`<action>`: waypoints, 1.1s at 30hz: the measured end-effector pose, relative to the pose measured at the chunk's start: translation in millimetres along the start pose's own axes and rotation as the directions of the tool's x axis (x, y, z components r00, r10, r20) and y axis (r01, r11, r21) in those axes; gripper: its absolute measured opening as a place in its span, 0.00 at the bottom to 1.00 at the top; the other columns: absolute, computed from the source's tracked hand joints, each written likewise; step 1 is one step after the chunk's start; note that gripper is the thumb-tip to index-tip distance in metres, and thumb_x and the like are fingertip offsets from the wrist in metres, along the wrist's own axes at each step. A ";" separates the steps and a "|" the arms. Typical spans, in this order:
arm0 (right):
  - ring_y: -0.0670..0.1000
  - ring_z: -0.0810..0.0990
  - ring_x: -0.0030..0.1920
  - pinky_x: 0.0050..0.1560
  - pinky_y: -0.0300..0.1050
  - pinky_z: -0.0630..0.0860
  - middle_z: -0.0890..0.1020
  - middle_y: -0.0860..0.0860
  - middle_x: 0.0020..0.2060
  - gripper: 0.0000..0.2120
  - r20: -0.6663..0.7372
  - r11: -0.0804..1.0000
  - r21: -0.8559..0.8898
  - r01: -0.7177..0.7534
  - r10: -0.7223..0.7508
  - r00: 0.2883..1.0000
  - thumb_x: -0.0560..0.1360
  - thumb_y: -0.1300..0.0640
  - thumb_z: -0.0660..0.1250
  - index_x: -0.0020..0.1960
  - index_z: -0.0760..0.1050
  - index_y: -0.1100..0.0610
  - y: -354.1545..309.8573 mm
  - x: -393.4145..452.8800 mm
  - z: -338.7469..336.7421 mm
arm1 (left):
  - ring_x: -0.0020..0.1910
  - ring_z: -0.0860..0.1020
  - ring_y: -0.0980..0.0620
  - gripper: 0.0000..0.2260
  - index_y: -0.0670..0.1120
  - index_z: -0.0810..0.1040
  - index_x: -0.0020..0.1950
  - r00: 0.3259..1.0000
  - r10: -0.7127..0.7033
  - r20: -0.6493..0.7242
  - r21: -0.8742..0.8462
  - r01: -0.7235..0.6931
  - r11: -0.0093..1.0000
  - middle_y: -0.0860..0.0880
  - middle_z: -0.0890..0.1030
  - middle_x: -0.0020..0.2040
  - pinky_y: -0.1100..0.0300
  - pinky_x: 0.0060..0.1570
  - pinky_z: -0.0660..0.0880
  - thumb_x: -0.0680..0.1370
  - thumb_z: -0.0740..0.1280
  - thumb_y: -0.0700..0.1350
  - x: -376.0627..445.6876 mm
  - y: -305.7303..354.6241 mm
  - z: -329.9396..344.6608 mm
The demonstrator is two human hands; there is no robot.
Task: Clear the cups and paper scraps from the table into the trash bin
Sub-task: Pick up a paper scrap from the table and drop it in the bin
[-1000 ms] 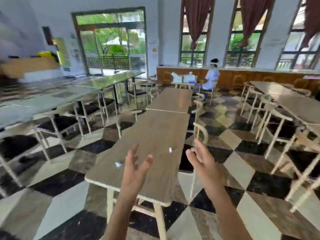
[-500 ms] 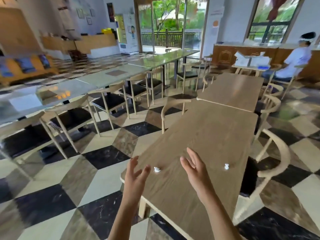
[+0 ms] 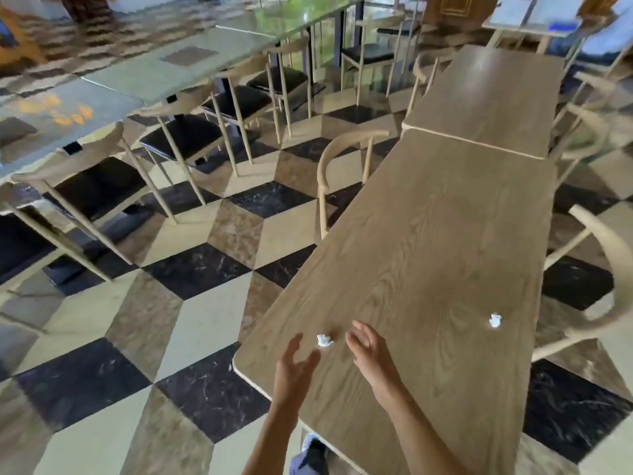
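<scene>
Both empty, fingers spread, left hand and right hand flank the near paper scrap to scoop it; another scrap lies right.

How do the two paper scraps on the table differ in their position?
The near scrap lies between the left hand and right hand, close to the table's left edge. The far scrap lies alone, near the right edge, away from both hands. Both are small, white, crumpled and untouched.

two crumpled white scraps, on table
</scene>
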State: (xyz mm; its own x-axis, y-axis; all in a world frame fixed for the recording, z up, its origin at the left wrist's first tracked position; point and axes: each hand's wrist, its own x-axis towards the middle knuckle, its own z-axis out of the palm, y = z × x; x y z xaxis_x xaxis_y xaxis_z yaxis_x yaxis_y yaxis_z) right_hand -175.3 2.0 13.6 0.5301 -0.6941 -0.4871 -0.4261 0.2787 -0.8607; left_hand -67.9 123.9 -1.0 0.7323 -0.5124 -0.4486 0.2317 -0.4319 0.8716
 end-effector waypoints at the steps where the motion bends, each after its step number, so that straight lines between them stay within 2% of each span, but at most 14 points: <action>1: 0.51 0.71 0.73 0.74 0.59 0.69 0.71 0.53 0.75 0.24 -0.009 0.999 0.010 -0.031 0.032 0.999 0.80 0.50 0.64 0.75 0.68 0.53 1.7 7.4 6.4 | 0.47 0.80 0.61 0.26 0.47 0.71 0.74 0.999 -0.026 0.024 0.011 0.026 1.000 0.49 0.76 0.66 0.64 0.47 0.79 0.77 0.73 0.44 12.7 -2.5 1.6; 4: 0.51 0.72 0.72 0.73 0.58 0.69 0.71 0.54 0.75 0.24 -0.009 0.993 0.036 -0.112 0.113 0.994 0.81 0.53 0.64 0.75 0.67 0.55 8.7 28.3 23.3 | 0.40 0.79 0.58 0.25 0.44 0.73 0.72 0.995 -0.082 0.060 0.048 0.080 0.996 0.56 0.79 0.49 0.65 0.45 0.77 0.76 0.73 0.40 44.7 -8.5 6.0; 7: 0.52 0.71 0.73 0.73 0.52 0.69 0.71 0.54 0.75 0.24 -0.034 0.983 0.025 -0.184 0.184 0.982 0.80 0.59 0.63 0.75 0.67 0.56 12.4 45.2 36.1 | 0.36 0.76 0.51 0.22 0.43 0.75 0.70 0.984 -0.145 0.102 0.099 0.135 0.986 0.56 0.78 0.37 0.57 0.44 0.74 0.76 0.72 0.36 68.4 -14.5 10.4; 10: 0.49 0.74 0.68 0.66 0.43 0.71 0.74 0.53 0.70 0.23 -0.064 0.976 0.009 -0.217 0.217 0.974 0.79 0.62 0.62 0.74 0.69 0.57 15.8 57.6 48.8 | 0.33 0.76 0.50 0.17 0.44 0.79 0.65 0.976 -0.176 0.129 0.149 0.157 0.976 0.41 0.86 0.41 0.56 0.41 0.72 0.76 0.71 0.37 85.6 -17.0 14.7; 12: 0.44 0.78 0.60 0.61 0.39 0.73 0.79 0.50 0.63 0.20 -0.083 0.971 0.054 -0.234 0.238 0.968 0.78 0.64 0.62 0.68 0.75 0.53 19.4 64.2 53.7 | 0.40 0.81 0.45 0.17 0.43 0.80 0.64 0.972 -0.190 0.141 0.199 0.160 0.967 0.38 0.86 0.48 0.53 0.45 0.76 0.76 0.70 0.37 95.3 -17.6 19.7; 15: 0.49 0.82 0.56 0.63 0.47 0.77 0.81 0.55 0.60 0.19 -0.132 0.952 0.122 -0.281 0.296 0.946 0.78 0.68 0.61 0.68 0.74 0.58 30.4 73.7 56.2 | 0.53 0.83 0.39 0.14 0.39 0.83 0.59 0.970 -0.195 0.142 0.207 0.164 0.965 0.38 0.86 0.52 0.43 0.58 0.78 0.74 0.71 0.33 103.8 -17.9 25.2; 17: 0.52 0.82 0.53 0.64 0.51 0.78 0.81 0.58 0.60 0.19 -0.136 0.937 0.149 -0.315 0.335 0.932 0.78 0.68 0.63 0.68 0.73 0.62 34.6 76.4 56.2 | 0.51 0.84 0.40 0.11 0.40 0.86 0.52 0.976 -0.168 0.137 0.246 0.131 0.960 0.41 0.87 0.47 0.43 0.56 0.79 0.72 0.70 0.31 106.1 -17.9 27.2; 21: 0.70 0.80 0.55 0.61 0.64 0.76 0.81 0.71 0.51 0.09 -0.164 0.946 0.158 -0.284 0.309 0.937 0.74 0.68 0.67 0.52 0.78 0.71 31.5 78.4 53.7 | 0.42 0.86 0.55 0.15 0.50 0.87 0.42 0.974 -0.138 0.178 0.283 0.084 0.955 0.52 0.88 0.38 0.51 0.48 0.82 0.70 0.70 0.30 107.4 -12.4 27.7; 23: 0.65 0.83 0.54 0.59 0.60 0.79 0.85 0.65 0.48 0.08 -0.200 0.957 0.145 -0.250 0.276 0.940 0.73 0.69 0.66 0.50 0.82 0.66 32.2 77.5 48.8 | 0.38 0.84 0.63 0.19 0.57 0.84 0.37 0.969 -0.134 0.206 0.300 0.068 0.951 0.58 0.87 0.36 0.59 0.43 0.81 0.70 0.71 0.31 108.0 -7.7 32.3; 25: 0.61 0.84 0.57 0.57 0.49 0.81 0.86 0.63 0.51 0.12 -0.238 0.958 0.167 -0.234 0.269 0.933 0.73 0.70 0.66 0.54 0.82 0.66 31.8 72.9 40.5 | 0.37 0.84 0.63 0.19 0.57 0.83 0.36 0.965 -0.121 0.233 0.306 0.045 0.951 0.57 0.87 0.37 0.63 0.40 0.79 0.70 0.71 0.31 105.9 -1.0 41.4; 28: 0.61 0.84 0.56 0.55 0.47 0.79 0.84 0.66 0.51 0.11 -0.346 0.962 0.208 -0.177 0.242 0.906 0.73 0.74 0.66 0.54 0.81 0.72 30.0 58.1 20.0 | 0.41 0.86 0.54 0.14 0.53 0.85 0.41 0.946 -0.116 0.302 0.306 0.019 0.952 0.54 0.87 0.39 0.55 0.45 0.82 0.71 0.71 0.33 95.2 13.0 60.9; 30: 0.58 0.85 0.49 0.49 0.53 0.79 0.83 0.67 0.44 0.07 -0.421 0.968 0.228 -0.107 0.197 0.885 0.72 0.76 0.65 0.48 0.80 0.76 31.1 41.4 1.2 | 0.43 0.86 0.50 0.09 0.48 0.87 0.44 0.918 -0.064 0.390 0.324 -0.071 0.943 0.51 0.87 0.40 0.50 0.49 0.82 0.71 0.74 0.35 82.2 20.5 79.2; 32: 0.47 0.78 0.37 0.39 0.47 0.73 0.77 0.59 0.34 0.06 -0.479 0.968 0.245 -0.050 0.166 0.862 0.73 0.75 0.67 0.38 0.79 0.72 33.1 14.6 -19.8 | 0.42 0.86 0.49 0.06 0.49 0.88 0.41 0.859 -0.003 0.512 0.307 -0.180 0.934 0.52 0.88 0.39 0.50 0.48 0.82 0.70 0.76 0.39 60.1 26.5 100.6; 33: 0.47 0.74 0.35 0.37 0.45 0.69 0.75 0.58 0.33 0.08 -0.514 0.965 0.259 -0.030 0.164 0.842 0.74 0.73 0.68 0.36 0.78 0.72 37.2 -0.3 -31.9 | 0.41 0.86 0.51 0.08 0.52 0.87 0.38 0.822 0.022 0.569 0.292 -0.227 0.929 0.54 0.88 0.36 0.53 0.46 0.82 0.70 0.77 0.39 46.1 28.4 112.4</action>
State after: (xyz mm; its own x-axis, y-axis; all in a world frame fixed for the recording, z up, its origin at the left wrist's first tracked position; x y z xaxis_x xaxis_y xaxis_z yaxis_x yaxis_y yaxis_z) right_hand -214.8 -8.5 -13.6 -0.0005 -0.8800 -0.4750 -0.2372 0.4616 -0.8548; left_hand -99.5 4.6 -19.2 0.2426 -0.8532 -0.4617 -0.1378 -0.5014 0.8542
